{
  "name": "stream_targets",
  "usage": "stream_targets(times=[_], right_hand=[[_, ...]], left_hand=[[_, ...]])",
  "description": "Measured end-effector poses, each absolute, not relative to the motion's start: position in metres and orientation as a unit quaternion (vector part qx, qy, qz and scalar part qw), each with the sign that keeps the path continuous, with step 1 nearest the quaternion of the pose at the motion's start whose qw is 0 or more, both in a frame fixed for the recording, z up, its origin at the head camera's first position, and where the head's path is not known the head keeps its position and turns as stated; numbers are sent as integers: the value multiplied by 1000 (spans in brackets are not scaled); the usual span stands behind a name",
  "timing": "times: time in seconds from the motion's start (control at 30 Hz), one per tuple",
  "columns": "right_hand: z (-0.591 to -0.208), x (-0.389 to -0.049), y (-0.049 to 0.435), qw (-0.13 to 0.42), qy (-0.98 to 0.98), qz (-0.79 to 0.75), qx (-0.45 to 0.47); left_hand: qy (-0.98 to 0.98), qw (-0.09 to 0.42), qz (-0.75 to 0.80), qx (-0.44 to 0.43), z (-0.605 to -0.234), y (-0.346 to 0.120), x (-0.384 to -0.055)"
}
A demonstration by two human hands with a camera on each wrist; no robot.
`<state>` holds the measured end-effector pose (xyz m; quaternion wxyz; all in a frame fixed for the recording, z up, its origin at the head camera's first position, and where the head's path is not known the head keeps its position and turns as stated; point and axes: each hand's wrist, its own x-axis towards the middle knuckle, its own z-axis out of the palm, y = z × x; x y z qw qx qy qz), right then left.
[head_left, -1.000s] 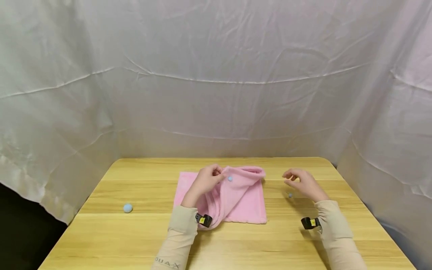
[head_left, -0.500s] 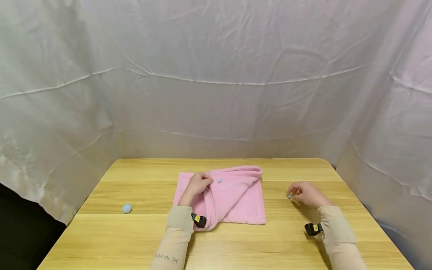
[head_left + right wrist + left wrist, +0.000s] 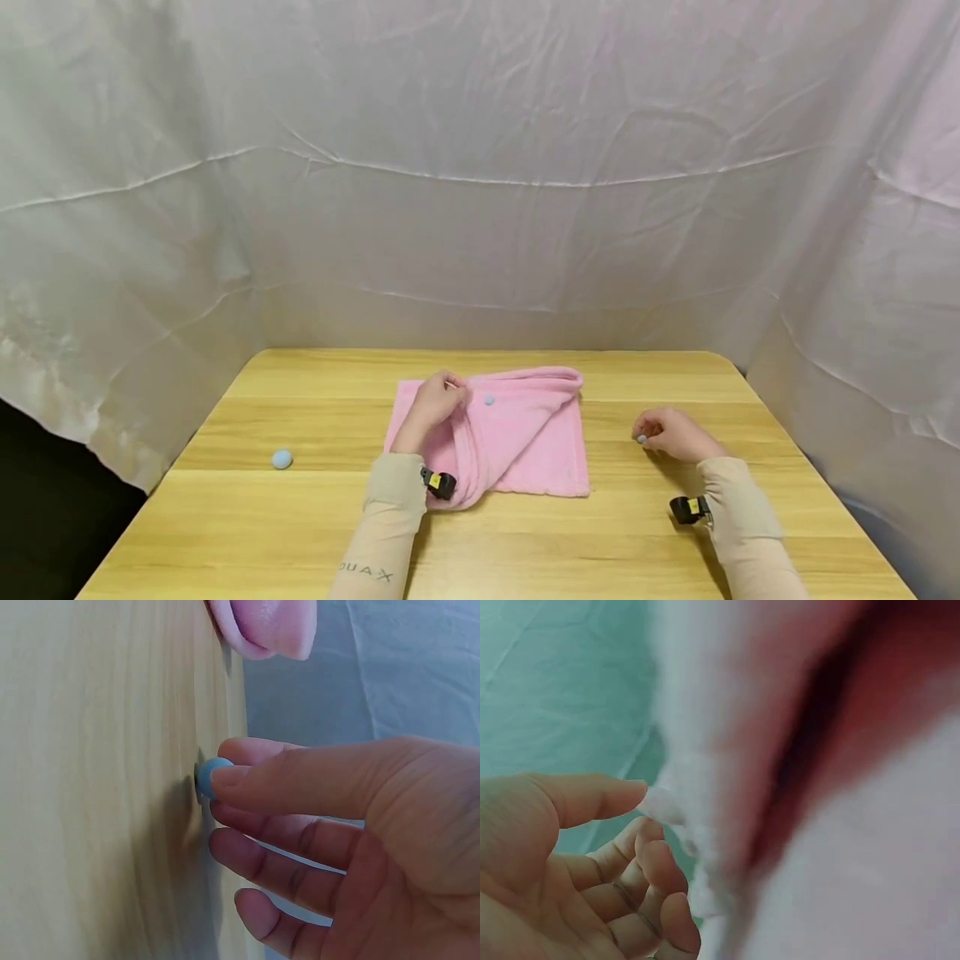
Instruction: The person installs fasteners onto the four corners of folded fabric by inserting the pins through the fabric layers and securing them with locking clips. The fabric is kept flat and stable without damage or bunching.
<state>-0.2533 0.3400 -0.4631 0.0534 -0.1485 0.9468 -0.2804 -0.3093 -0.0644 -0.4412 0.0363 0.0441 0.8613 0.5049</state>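
Observation:
A pink towel lies partly folded over at the middle of the table, with a small blue ball on its upper layer. My left hand is at the towel's left part; in the left wrist view its thumb and index finger pinch a bit of the cloth's edge. To the right of the towel, my right hand pinches another small blue ball between thumb and fingertips, close against the wooden surface. Its other fingers are loosely bent.
A larger blue ball sits on the left of the wooden table. Pale grey cloth hangs behind the table and along both sides. Each wrist carries a small black camera.
My right hand has lowered onto the small ball at the right and taken hold of it. My left hand has drawn the upper towel layer to the left, its ball shifting along.

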Motion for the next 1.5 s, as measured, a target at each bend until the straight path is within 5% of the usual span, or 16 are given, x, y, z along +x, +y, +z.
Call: stream_targets(times=[0.23, 0.83, 1.2, 1.5], right_hand=[[-465, -254, 339, 49, 951, -268, -147], [-465, -257, 337, 55, 948, -277, -146], [-463, -255, 334, 47, 943, -301, -135], [-462, -256, 334, 31, 949, -287, -129]], left_hand=[[843, 17, 532, 79, -420, -59, -302], [812, 106, 540, 192, -408, -9, -275], [854, 173, 406, 277, -439, 29, -253], [905, 154, 222, 328, -449, 41, -237]])
